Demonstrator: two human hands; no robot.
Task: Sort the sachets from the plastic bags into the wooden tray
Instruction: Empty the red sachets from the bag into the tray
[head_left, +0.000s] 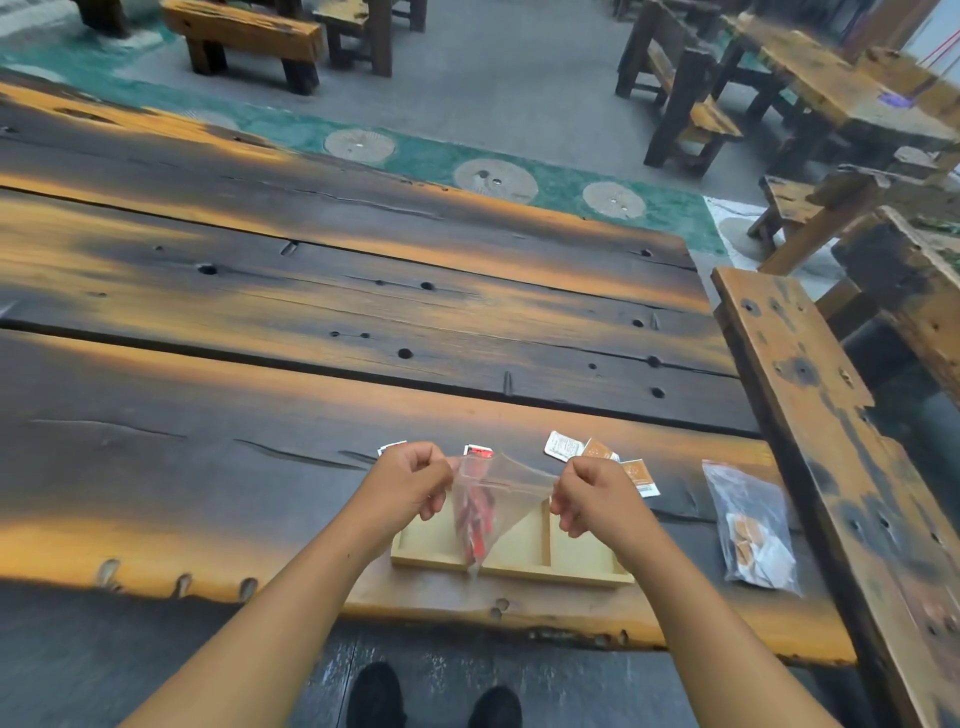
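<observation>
Room: grey floor, a green strip set with pale round discs, and rough timber benches and tables at the back and right.

Worktop: dark charred planks streaked with orange, pitted with holes and cracks.

Item 1 – wooden tray: pale, shallow, split by dividers into compartments. It lies flat near the worktop's near edge, toward the right end.

Item 2 – clear bag: held up over the tray, its top stretched between both hands and its lower corner pointing down at the tray's near rim. Whether it touches the tray cannot be told. Red sachets hang inside, blurred.

Left hand: fingers curled, pinching the bag's left top edge.

Right hand: fingers curled, pinching the bag's right top edge. The two hands are held apart, level with each other.

Item 3 – second bag: flat on the worktop near its right edge, just right of the tray, with orange and white sachets bunched at its near end.

Item 4 – loose sachets beyond the tray's far side: a white sachet and orange sachets by the right hand; red-and-white sachets by the left hand.

Bench: runs along the worktop's right edge.

Dark shoes stand on the floor below the near edge.
</observation>
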